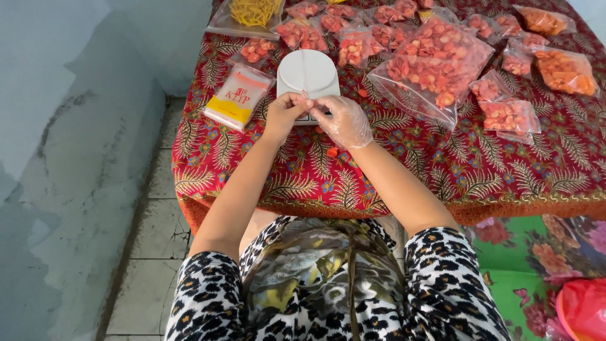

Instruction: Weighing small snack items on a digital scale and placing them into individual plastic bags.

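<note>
Nearest to me I see my lap in a leopard-print garment [328,297], and my two forearms reach up to the counter [442,170] with its red patterned cloth. At the left lies a packet of small bags [238,96]. My bare left hand [283,113] and my gloved right hand [344,121] are together, fingertips pinching a small clear bag [307,101] over the white scale [308,74]. To the right lies a large bag of orange-red chips [432,66].
</note>
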